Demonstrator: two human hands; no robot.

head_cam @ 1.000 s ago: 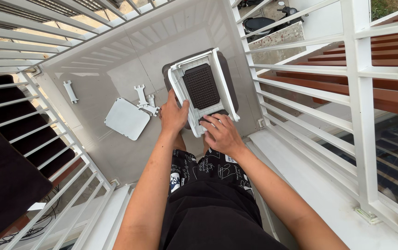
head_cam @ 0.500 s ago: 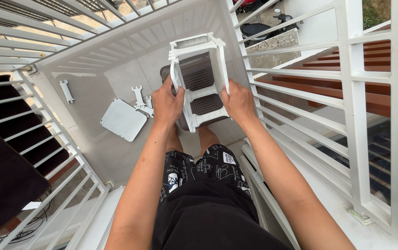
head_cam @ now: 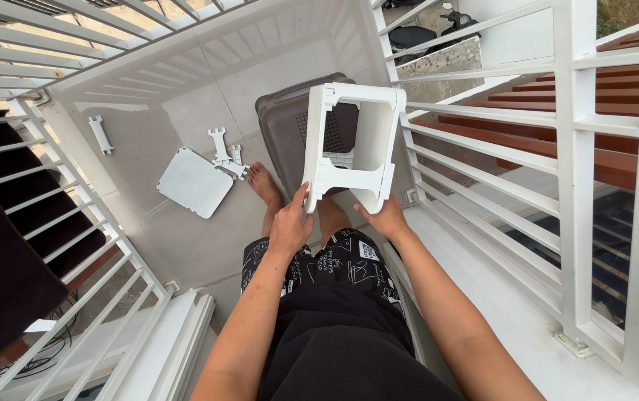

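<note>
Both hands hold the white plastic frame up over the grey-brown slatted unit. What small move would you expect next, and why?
Probably lowering the white plastic frame toward the grey-brown slatted unit standing on the balcony floor. The left hand and right hand grip only its near bottom edge, so it hangs in the air, open side facing the unit right behind it.

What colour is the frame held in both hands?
White, a plain plastic frame, seen best in the head view, gripped by the left hand and right hand.
</note>
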